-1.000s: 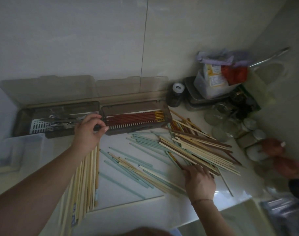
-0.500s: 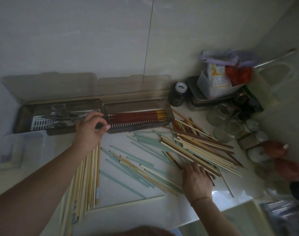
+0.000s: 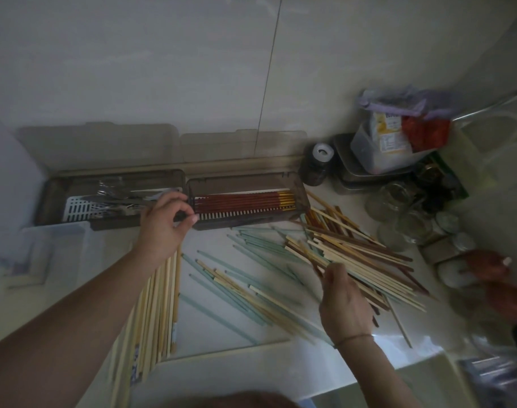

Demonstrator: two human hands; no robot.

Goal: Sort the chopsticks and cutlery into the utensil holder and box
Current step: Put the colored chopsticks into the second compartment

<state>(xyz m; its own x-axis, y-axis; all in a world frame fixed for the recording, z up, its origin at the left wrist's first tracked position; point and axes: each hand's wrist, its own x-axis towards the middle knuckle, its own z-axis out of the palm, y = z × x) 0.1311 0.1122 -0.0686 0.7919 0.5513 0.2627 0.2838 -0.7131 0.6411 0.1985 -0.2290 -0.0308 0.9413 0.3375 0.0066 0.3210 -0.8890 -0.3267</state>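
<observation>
Two brown see-through boxes stand open against the wall. The left box (image 3: pixel 54 201) holds metal cutlery (image 3: pixel 115 198). The right box (image 3: pixel 302 198) holds red chopsticks (image 3: pixel 239 200) laid in a row. My left hand (image 3: pixel 163 228) pinches the dark corner where the two boxes meet. My right hand (image 3: pixel 344 301) pinches the end of a brown chopstick (image 3: pixel 319 267) at the near edge of a mixed pile (image 3: pixel 357 254) of pale and brown chopsticks. Teal chopsticks (image 3: pixel 251 245) lie scattered in the middle. A bundle of bamboo chopsticks (image 3: pixel 163 307) lies beside my left forearm.
A clear plastic tub (image 3: pixel 54 248) sits at the left. At the back right are a dark jar (image 3: pixel 316 169), a metal tray (image 3: pixel 357 178) with a food container, and glass jars (image 3: pixel 398 201). Another person's hand (image 3: pixel 487 269) reaches in from the right. The counter edge (image 3: pixel 251 366) runs along the front.
My right hand has lifted off the counter and moved up to the pile's edge, now pinching a chopstick end. My left hand has stayed at the boxes.
</observation>
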